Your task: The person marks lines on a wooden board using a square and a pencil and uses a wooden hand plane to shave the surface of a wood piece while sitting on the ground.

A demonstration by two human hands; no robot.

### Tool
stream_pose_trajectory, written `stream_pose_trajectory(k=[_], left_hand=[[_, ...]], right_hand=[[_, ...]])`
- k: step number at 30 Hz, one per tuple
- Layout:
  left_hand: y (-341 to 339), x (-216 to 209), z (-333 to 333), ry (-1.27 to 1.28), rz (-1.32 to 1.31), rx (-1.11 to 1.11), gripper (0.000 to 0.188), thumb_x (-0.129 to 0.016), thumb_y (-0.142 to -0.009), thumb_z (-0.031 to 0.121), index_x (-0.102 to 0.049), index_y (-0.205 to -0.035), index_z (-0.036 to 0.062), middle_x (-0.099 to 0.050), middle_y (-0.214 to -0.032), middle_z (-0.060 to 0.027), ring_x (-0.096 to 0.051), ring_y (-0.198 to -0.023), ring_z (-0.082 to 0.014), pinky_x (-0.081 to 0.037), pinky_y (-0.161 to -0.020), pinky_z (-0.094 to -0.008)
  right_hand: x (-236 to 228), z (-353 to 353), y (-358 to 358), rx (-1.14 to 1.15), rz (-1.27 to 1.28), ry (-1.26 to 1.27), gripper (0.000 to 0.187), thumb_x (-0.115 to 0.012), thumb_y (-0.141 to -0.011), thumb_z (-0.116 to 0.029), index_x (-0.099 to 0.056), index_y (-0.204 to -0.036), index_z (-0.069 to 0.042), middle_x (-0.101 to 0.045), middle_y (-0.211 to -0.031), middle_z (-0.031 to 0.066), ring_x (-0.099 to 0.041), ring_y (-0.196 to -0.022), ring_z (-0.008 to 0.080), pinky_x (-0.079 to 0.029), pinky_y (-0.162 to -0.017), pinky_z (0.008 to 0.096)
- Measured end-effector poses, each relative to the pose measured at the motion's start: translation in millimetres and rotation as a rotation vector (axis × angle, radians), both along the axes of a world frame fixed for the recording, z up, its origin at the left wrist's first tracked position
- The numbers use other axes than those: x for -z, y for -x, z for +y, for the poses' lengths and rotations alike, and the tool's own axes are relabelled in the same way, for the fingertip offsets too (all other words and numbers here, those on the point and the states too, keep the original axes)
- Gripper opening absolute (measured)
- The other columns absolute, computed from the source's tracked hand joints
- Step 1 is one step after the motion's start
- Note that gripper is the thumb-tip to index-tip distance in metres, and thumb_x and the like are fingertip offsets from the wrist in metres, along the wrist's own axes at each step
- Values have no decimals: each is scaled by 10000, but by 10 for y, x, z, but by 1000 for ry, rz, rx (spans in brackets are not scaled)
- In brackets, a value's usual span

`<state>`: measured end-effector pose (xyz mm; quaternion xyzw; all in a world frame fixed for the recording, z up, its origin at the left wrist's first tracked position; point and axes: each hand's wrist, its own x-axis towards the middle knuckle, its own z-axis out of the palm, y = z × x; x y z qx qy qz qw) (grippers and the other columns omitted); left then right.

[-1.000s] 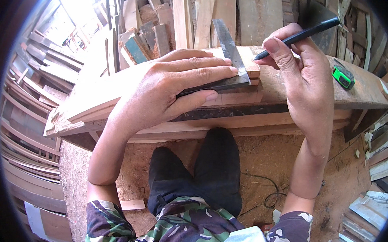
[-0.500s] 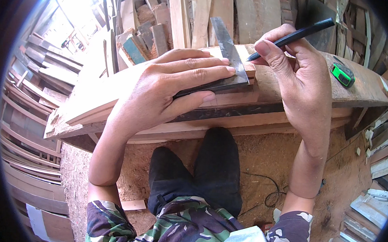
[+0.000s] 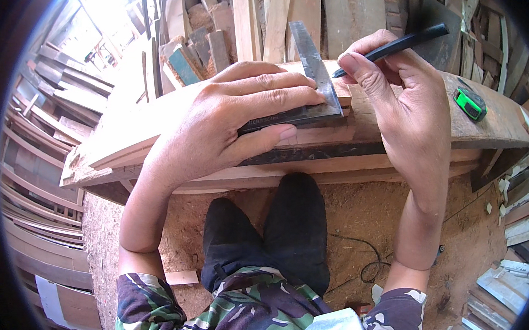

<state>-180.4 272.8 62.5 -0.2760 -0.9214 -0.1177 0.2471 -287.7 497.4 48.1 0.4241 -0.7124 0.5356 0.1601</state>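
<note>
My left hand (image 3: 220,107) grips a try square (image 3: 308,52), fingers over the top and thumb along the front of its dark stock. The metal blade points away from me across a strip of wood (image 3: 341,103) lying on the bench. In my right hand (image 3: 412,98) a black pen (image 3: 407,44) is pinched between thumb and fingers. Its tip is at the right edge of the blade, low over the wood; whether it touches cannot be made out. My left palm hides part of the stock and the strip.
A green and black tape measure (image 3: 470,103) lies on the right of the wooden bench (image 3: 496,125). Boards (image 3: 353,24) lean behind it. Stacked wood (image 3: 44,197) stands at left, offcuts (image 3: 495,299) at right. A black cable (image 3: 369,258) crosses the dusty floor.
My right hand and the pen have shifted slightly left, bringing the tip closer to the blade. The left hand still holds the try square in place.
</note>
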Motion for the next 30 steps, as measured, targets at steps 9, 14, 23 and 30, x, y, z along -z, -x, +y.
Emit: stream_pose_trajectory(k=[9,14,23,30], left_hand=[[-11,14,-8,-16,-23,-22,432,-773,-898,195,-748,-1318,100,-726,-1361,-80,-636,-1282,-354,-501,-1104,-494],[-8,22,-11,-17,-34,-24,422,-766,-907,200,-749,-1314,94,-717,-1375,-81,-632,-1287,-352,-503,-1103,-493],[-15,1,-14,-17,-39,-22,410,-758,-925,210,-745,-1314,82,-718,-1362,-102,-635,-1280,-349,-506,-1096,-478],[-14,13,-22,-10,-9,-9,415,-755,-934,218,-740,-1331,101,-716,-1366,-102,-633,-1285,-347,-510,-1090,-477]], right_hand=[[0,-30,32,50,66,-62,171,-704,-1045,-160,-711,-1023,10,-718,-897,36,-688,-886,95,-539,-848,266],[-1,-54,60,64,82,-77,156,-703,-1043,-156,-713,-1022,-2,-718,-888,32,-686,-883,94,-534,-845,267],[-14,-219,307,75,63,-133,187,-691,-1055,-192,-702,-1016,-10,-688,-827,22,-623,-803,71,-494,-761,266],[-68,-142,143,90,102,-114,175,-698,-1047,-178,-722,-1004,-10,-699,-819,43,-626,-800,81,-490,-754,272]])
